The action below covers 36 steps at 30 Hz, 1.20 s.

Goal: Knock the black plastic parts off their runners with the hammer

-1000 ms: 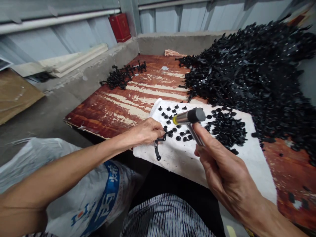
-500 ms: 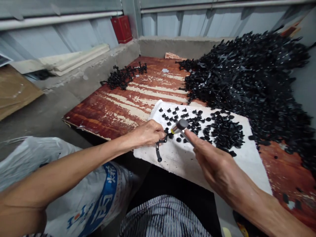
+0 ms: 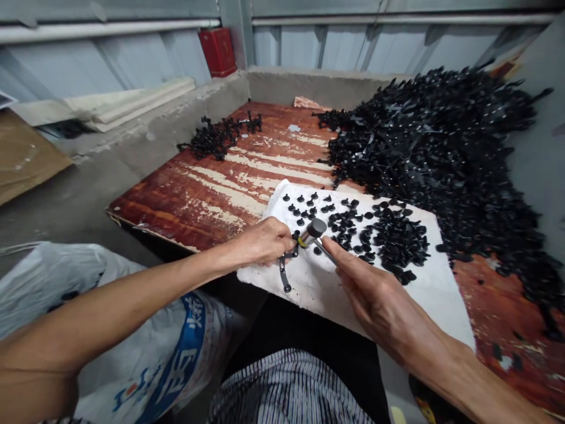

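My left hand (image 3: 270, 242) pinches a black bracket-like strip (image 3: 284, 277) with holes, whose lower arm hangs out below the fingers over the white cloth (image 3: 318, 294). In my right hand (image 3: 375, 282) is a small hammer (image 3: 316, 228), gripped by its thin metal handle. Its dark cylindrical head has a yellow band and lies right beside my left fingertips, over the strip's upper end; whether they touch I cannot tell. Small black round-based studs (image 3: 300, 213) stand in loose rows behind the hammer, and a denser heap of the studs (image 3: 399, 238) lies to its right.
A large pile of black strips (image 3: 432, 141) covers the right side of the worn red board (image 3: 198, 194). A smaller cluster of black parts (image 3: 218, 138) sits at the back left. A white printed sack (image 3: 132, 347) stands at lower left; a red box (image 3: 217, 52) rests on the ledge.
The hammer head has come slightly down and left, closer to my left fingertips. My left hand stays nearly in place with the strip. The view has shifted a little.
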Each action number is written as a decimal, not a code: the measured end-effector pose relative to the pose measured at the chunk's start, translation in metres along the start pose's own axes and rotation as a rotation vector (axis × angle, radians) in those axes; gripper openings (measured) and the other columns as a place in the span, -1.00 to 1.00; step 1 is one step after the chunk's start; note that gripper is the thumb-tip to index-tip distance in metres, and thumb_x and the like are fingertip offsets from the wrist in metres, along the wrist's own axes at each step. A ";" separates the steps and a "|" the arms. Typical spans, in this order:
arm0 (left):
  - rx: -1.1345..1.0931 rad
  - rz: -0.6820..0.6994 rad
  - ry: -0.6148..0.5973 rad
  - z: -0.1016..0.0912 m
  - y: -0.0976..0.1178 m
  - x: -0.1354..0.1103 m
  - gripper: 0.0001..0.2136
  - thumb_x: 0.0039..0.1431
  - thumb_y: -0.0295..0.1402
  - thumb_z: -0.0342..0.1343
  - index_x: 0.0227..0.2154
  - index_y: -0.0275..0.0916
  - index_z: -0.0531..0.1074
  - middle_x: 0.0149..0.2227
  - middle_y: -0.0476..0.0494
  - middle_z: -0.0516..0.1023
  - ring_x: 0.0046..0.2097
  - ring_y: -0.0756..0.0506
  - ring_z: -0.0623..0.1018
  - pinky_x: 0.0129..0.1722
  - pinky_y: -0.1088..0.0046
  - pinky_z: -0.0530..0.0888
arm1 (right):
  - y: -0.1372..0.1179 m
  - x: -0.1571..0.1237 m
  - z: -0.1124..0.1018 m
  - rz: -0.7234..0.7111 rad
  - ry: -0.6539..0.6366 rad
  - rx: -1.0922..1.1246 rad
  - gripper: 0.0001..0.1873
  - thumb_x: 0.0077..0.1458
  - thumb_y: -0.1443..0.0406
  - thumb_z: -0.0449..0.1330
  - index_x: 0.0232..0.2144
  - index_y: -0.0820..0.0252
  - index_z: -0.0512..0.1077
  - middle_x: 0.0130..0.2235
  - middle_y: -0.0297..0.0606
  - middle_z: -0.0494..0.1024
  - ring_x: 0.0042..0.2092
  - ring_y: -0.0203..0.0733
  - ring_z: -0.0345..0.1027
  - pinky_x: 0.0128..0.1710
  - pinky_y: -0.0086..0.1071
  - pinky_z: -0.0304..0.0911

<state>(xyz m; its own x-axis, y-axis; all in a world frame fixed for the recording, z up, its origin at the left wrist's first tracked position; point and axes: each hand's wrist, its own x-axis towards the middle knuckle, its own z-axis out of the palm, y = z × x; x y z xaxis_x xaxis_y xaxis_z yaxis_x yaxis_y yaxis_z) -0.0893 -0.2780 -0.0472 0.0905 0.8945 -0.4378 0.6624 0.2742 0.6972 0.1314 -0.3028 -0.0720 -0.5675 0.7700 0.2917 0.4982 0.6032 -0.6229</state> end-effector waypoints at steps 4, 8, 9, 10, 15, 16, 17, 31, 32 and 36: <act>-0.315 -0.024 0.076 0.004 0.008 -0.008 -0.84 0.16 -0.48 -0.01 -0.53 -0.29 0.34 -0.55 -0.01 0.45 -0.69 0.14 0.31 -0.70 0.61 0.25 | -0.016 0.010 0.002 0.213 0.102 0.221 -0.69 0.23 0.21 0.01 -0.06 0.22 0.39 -0.47 -0.33 0.41 -0.50 -0.26 0.31 -0.49 -0.36 0.34; -0.590 0.040 0.136 0.014 0.006 -0.011 -0.87 0.18 -0.45 0.01 -0.49 -0.28 0.31 -0.54 0.02 0.39 -0.62 0.12 0.37 -0.63 0.59 0.35 | -0.023 0.015 0.019 0.414 0.060 0.552 -0.74 0.11 0.09 0.17 -0.42 0.14 0.31 -0.58 -0.49 0.20 -0.60 -0.36 0.09 -0.65 -0.45 0.13; -0.638 0.046 0.122 0.015 0.003 -0.012 -0.89 0.18 -0.43 0.01 -0.46 -0.28 0.30 -0.53 0.02 0.37 -0.60 0.11 0.39 -0.60 0.58 0.38 | -0.023 0.015 0.024 0.445 0.047 0.623 -0.75 0.10 0.09 0.17 -0.42 0.13 0.29 -0.58 -0.50 0.19 -0.62 -0.38 0.04 -0.68 -0.46 0.08; -0.669 0.039 0.104 0.017 0.000 -0.013 -0.91 0.19 -0.41 0.02 -0.42 -0.27 0.30 -0.52 0.03 0.36 -0.57 0.09 0.41 -0.57 0.55 0.41 | -0.021 0.015 0.027 0.466 0.046 0.681 -0.76 0.10 0.10 0.17 -0.41 0.13 0.29 -0.58 -0.50 0.21 -0.64 -0.40 0.01 -0.71 -0.47 0.05; -0.267 0.207 0.378 0.013 -0.013 -0.025 -0.76 0.16 -0.27 0.08 -0.18 -0.24 0.23 -0.32 -0.12 0.42 -0.29 -0.06 0.48 -0.27 0.29 0.49 | -0.014 0.018 0.026 0.555 0.107 0.846 -0.75 0.06 0.11 0.21 -0.37 0.14 0.30 -0.50 -0.42 0.38 -0.65 -0.43 0.01 -0.77 -0.52 -0.02; -0.084 0.331 0.481 0.012 -0.013 -0.028 -0.75 0.15 -0.29 0.08 -0.15 -0.24 0.23 -0.23 -0.17 0.43 -0.19 -0.10 0.47 -0.18 0.23 0.47 | -0.015 0.019 0.024 0.576 0.101 0.882 -0.74 0.05 0.11 0.23 -0.37 0.14 0.30 -0.50 -0.42 0.39 -0.66 -0.44 0.00 -0.78 -0.53 -0.03; 0.105 0.463 0.538 0.011 -0.012 -0.032 -0.77 0.16 -0.33 0.06 -0.14 -0.24 0.25 -0.15 -0.22 0.42 -0.09 -0.14 0.43 -0.10 0.18 0.42 | -0.015 0.020 0.023 0.588 0.085 0.922 -0.73 0.03 0.11 0.24 -0.38 0.15 0.30 -0.51 -0.43 0.40 -0.67 -0.46 -0.02 -0.79 -0.54 -0.05; 0.430 0.546 -0.003 0.000 -0.002 -0.011 -0.78 0.30 -0.33 -0.16 -0.38 -0.24 0.34 -0.42 -0.01 0.38 -0.34 -0.01 0.39 -0.28 0.46 0.29 | 0.001 -0.005 0.003 0.631 0.182 0.757 -0.64 0.06 0.00 0.20 -0.30 0.15 0.33 -0.42 -0.32 0.47 -0.63 -0.40 0.11 -0.78 -0.53 0.03; 0.412 0.537 -0.004 0.000 -0.002 -0.009 -0.79 0.30 -0.33 -0.15 -0.38 -0.23 0.33 -0.43 0.00 0.37 -0.35 0.00 0.38 -0.28 0.47 0.28 | 0.002 -0.006 0.003 0.624 0.183 0.755 -0.65 0.07 0.01 0.19 -0.30 0.16 0.34 -0.40 -0.30 0.48 -0.62 -0.39 0.12 -0.77 -0.53 0.03; 0.414 0.552 0.000 0.003 -0.001 -0.005 -0.79 0.28 -0.33 -0.15 -0.39 -0.23 0.34 -0.43 0.00 0.37 -0.34 0.00 0.38 -0.27 0.46 0.28 | 0.004 -0.006 0.005 0.578 0.188 0.732 -0.67 0.09 0.03 0.18 -0.29 0.18 0.35 -0.34 -0.24 0.51 -0.61 -0.40 0.15 -0.76 -0.52 0.03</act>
<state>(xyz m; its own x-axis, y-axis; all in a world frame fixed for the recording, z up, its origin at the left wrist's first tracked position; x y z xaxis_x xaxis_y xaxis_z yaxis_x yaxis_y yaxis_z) -0.0883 -0.2838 -0.0479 0.4965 0.8643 -0.0808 0.7485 -0.3792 0.5440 0.1333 -0.3065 -0.0798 -0.2148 0.9677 -0.1319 0.0979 -0.1130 -0.9888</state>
